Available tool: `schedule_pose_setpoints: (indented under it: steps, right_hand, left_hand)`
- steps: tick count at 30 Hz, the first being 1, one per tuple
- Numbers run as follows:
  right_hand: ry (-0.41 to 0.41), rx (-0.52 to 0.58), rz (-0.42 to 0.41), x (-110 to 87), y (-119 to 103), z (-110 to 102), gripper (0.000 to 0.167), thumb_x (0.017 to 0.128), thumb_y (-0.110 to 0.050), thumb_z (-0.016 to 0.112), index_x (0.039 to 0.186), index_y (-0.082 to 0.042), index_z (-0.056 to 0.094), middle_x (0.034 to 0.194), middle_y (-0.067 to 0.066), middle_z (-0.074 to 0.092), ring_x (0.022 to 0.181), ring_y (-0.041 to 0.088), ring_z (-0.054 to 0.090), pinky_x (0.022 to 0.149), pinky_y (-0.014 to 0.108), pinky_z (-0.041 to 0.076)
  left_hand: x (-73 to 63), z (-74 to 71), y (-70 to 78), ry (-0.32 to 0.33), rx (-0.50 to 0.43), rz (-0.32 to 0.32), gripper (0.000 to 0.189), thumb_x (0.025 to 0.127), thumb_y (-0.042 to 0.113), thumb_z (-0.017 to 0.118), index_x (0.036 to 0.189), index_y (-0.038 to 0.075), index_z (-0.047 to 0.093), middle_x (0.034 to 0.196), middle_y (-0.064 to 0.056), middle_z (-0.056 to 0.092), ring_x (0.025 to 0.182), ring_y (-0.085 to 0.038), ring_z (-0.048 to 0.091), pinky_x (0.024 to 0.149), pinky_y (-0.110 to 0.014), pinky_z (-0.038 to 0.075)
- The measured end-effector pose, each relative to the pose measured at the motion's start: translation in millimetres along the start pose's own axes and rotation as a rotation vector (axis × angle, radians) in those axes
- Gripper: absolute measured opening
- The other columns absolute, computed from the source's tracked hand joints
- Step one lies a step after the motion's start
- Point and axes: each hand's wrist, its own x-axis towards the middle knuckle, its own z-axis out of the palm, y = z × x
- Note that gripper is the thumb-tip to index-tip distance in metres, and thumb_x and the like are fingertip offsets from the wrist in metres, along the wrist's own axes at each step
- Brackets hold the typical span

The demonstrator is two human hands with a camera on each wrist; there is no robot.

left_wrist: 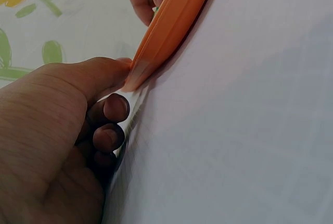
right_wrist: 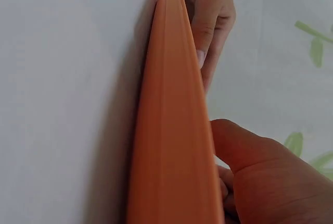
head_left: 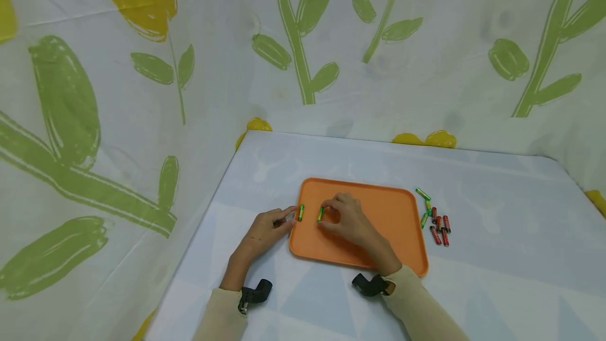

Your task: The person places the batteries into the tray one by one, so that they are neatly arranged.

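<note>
In the head view, my right hand point(head_left: 347, 220) is over the orange tray point(head_left: 388, 225). Its thumb and index finger pinch a green battery point(head_left: 320, 214) by the two ends. A second green battery point(head_left: 301, 212) lies along the tray's left side, roughly parallel to the first. Beside it is my left hand point(head_left: 266, 231), thumb and index finger apart at the tray's left rim, the other fingers loosely curled. In the left wrist view, the left thumb point(left_wrist: 106, 73) meets the rim; the index finger is hidden. The right wrist view shows the tray wall point(right_wrist: 171, 109) covering part of the right hand point(right_wrist: 270, 177).
Right of the tray, several red batteries point(head_left: 436, 234) lie in a loose group on the pale table cover point(head_left: 502, 257). Green batteries point(head_left: 423, 193) lie just behind them. Flower-printed cloth point(head_left: 213, 67) hangs at the back and left. Both wrists carry black camera mounts point(head_left: 255, 292).
</note>
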Motion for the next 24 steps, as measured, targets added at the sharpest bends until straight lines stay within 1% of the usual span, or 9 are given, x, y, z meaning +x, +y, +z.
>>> schedule_pose_setpoints:
  steps: [5, 10, 16, 24]
  right_hand:
    - [0.003, 0.005, -0.008, 2.6, -0.3, 4.5, 0.037, 0.081, -0.033, 0.086, 0.109, -0.012, 0.072, 0.092, -0.004, 0.05, 0.091, 0.016, 0.042, 0.079, 0.039, 0.03]
    - [-0.012, -0.002, 0.002, 6.1, -1.3, 9.5, 0.038, 0.082, -0.035, 0.084, 0.11, -0.013, 0.072, 0.094, -0.004, 0.05, 0.093, 0.016, 0.042, 0.08, 0.039, 0.03]
    - [-0.01, 0.001, -0.016, 9.3, -4.0, 13.9, 0.037, 0.083, -0.033, 0.084, 0.111, -0.013, 0.072, 0.095, -0.004, 0.05, 0.092, 0.016, 0.042, 0.079, 0.038, 0.029]
    - [-0.001, 0.012, -0.035, 13.8, -5.7, 19.9, 0.038, 0.083, -0.033, 0.084, 0.113, -0.012, 0.072, 0.094, -0.002, 0.05, 0.091, 0.016, 0.041, 0.078, 0.037, 0.028]
  left_hand:
    - [0.0, 0.2, 0.8, -0.001, -0.001, -0.016, 0.043, 0.097, 0.025, 0.069, 0.14, 0.02, 0.062, 0.079, 0.005, 0.051, 0.076, -0.013, 0.047, 0.07, -0.031, 0.04]
    - [0.3, 0.1, 0.5, -0.001, 0.003, -0.018, 0.043, 0.097, 0.024, 0.069, 0.14, 0.02, 0.062, 0.078, 0.004, 0.05, 0.075, -0.014, 0.046, 0.069, -0.031, 0.04]
    - [1.1, 0.5, 0.4, -0.005, 0.015, -0.021, 0.043, 0.098, 0.024, 0.068, 0.14, 0.021, 0.062, 0.077, 0.004, 0.049, 0.075, -0.013, 0.046, 0.069, -0.031, 0.039]
    - [1.2, -0.2, -0.4, -0.011, 0.008, 0.004, 0.043, 0.098, 0.024, 0.067, 0.141, 0.019, 0.061, 0.076, 0.004, 0.05, 0.073, -0.013, 0.046, 0.068, -0.03, 0.04]
